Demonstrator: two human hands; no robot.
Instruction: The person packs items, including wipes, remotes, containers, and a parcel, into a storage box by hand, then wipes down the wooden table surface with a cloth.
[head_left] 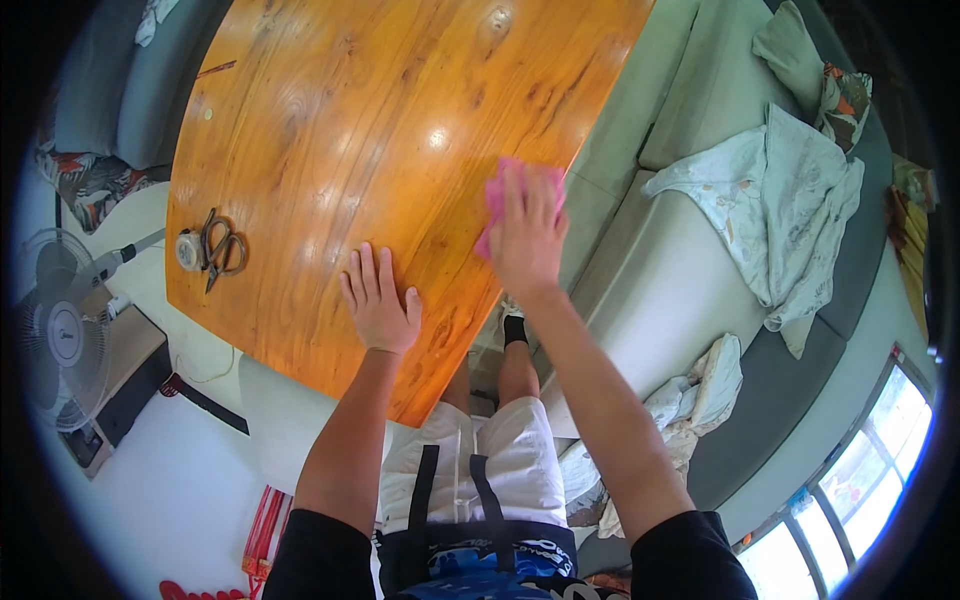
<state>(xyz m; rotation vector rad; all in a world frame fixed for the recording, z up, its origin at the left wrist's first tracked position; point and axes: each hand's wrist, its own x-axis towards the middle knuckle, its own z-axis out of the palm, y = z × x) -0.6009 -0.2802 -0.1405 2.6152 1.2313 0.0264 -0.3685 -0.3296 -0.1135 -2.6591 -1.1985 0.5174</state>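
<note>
A glossy orange-brown wooden table [330, 130] fills the middle of the head view. My right hand [528, 235] presses a crumpled pink cloth [497, 205] onto the tabletop by its right edge, fingers laid over it. Part of the cloth is hidden under the palm. Flat on the wood nearer to me rests my left hand [382, 308], fingers a little spread and nothing in it. To its left, close to the table's left edge, lie dark-handled scissors [222, 248] beside a small round whitish object [188, 250].
Along the right runs a light sofa [640, 280] with a pale patterned garment [770, 205] draped over it and more crumpled cloth [700, 400] lower down. A fan [65, 330] stands at the far left. Red packaging [268, 530] is on the floor at lower left.
</note>
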